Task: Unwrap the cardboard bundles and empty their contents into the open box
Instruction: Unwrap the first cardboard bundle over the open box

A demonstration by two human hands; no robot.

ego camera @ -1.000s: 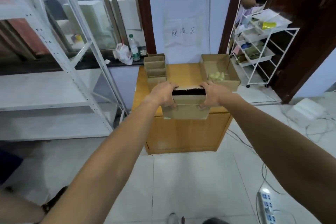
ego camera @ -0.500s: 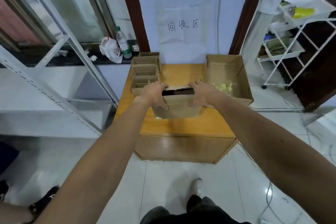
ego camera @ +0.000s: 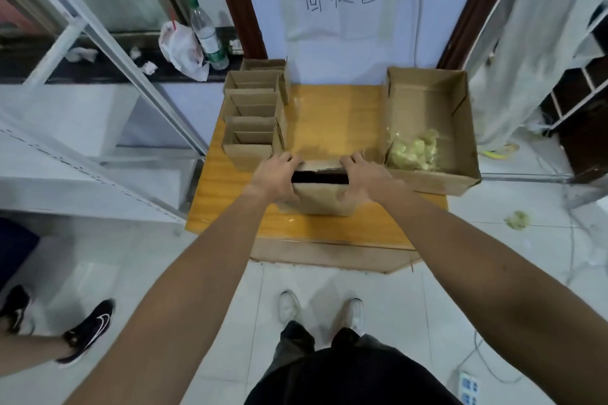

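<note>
Head camera view, looking down past two bare forearms onto a wooden surface set against a wall.

At the left of the surface, a row of cardboard bundles is being kept, about four as far as can be counted, running from near the hands back toward the wall. All are looking folded and unopened, so they are being judged as work left to do.

Just right of the nearest one, the left hand is being curled round the left end of the held bundle, which is sitting at the front middle of the surface. A dark slot is showing along its top edge between the hands; what is inside cannot be told. The right hand is being curled round the right end in the same way, fingers over the top edge. This bundle is being judged as only now being pulled open, not yet emptied.

Further right, the open box is being kept at the right side of the surface, just beside the right hand. A small heap of yellow-green pieces is lying in its near left corner, with most of its floor bare. The task is therefore being judged as early: little emptied, most bundles waiting.

On the floor at far right, a yellow-green scrap is lying.
</note>
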